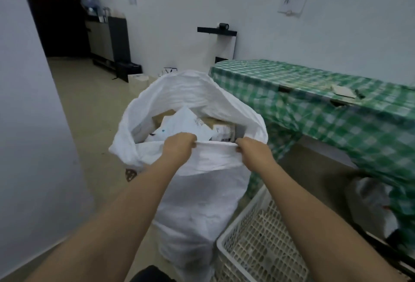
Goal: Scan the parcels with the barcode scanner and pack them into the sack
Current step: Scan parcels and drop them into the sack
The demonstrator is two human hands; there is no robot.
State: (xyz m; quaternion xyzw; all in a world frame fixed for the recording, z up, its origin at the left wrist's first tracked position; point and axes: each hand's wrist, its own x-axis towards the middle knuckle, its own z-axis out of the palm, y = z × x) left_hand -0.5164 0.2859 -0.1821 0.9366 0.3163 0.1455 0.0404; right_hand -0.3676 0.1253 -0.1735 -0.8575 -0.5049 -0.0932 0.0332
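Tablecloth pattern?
Green and white checks on the tablecloth, head view.

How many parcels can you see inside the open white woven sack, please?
3: a white plastic mailer on top, centre; brown cardboard boxes behind left and right. More are probably buried.

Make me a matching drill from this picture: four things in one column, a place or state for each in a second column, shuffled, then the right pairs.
Things
1. sack
2. crate
3. tablecloth
4. white parcel

Places or states
A. green checked, draped over the table
B. lying inside the open sack, on top
C. gripped at its near rim by both hands
D. on the floor, right of the sack

Pairs: 1-C, 2-D, 3-A, 4-B

The left hand and the right hand each grip the sack's near rim.
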